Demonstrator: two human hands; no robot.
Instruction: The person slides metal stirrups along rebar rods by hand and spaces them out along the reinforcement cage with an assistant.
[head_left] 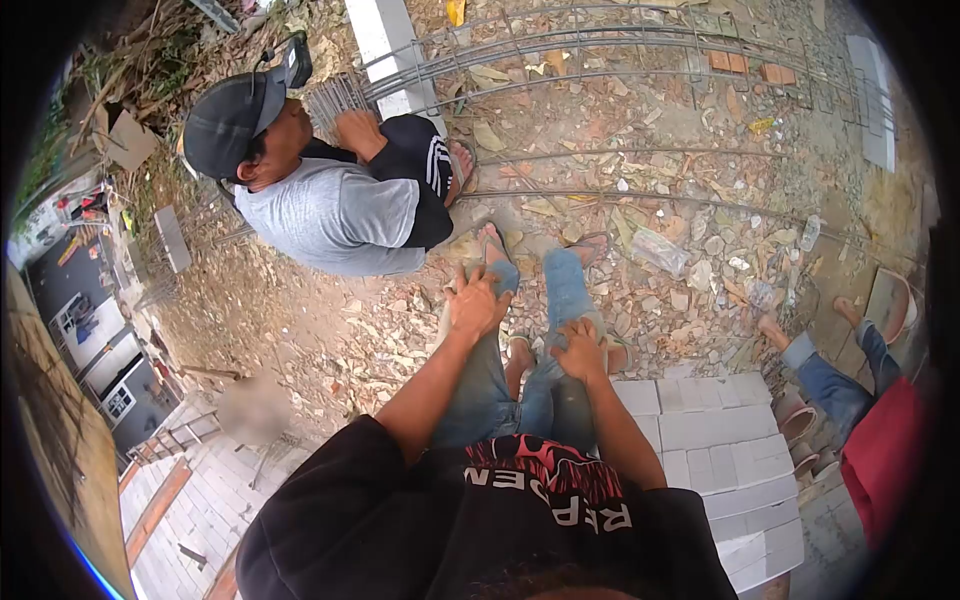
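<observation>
My left hand (474, 303) rests on one knee of my blue jeans (480, 385), its fingers spread and holding nothing. On the other knee lies my right hand (580, 350), also with nothing in it, fingers apart and bent over the denim. Which hand is which follows the crossed look of the view only in part; both arms come up from the black shirt (480, 530) at the bottom. Sandalled feet (495, 250) show beyond the knees on rubble ground.
A co-worker (330, 210) in a grey shirt and cap crouches at the upper left, beside steel bars (560, 40). White blocks (700, 430) are stacked at the lower right. Another person (845, 400) stands at the far right. Bricks (728, 62) lie at the top right.
</observation>
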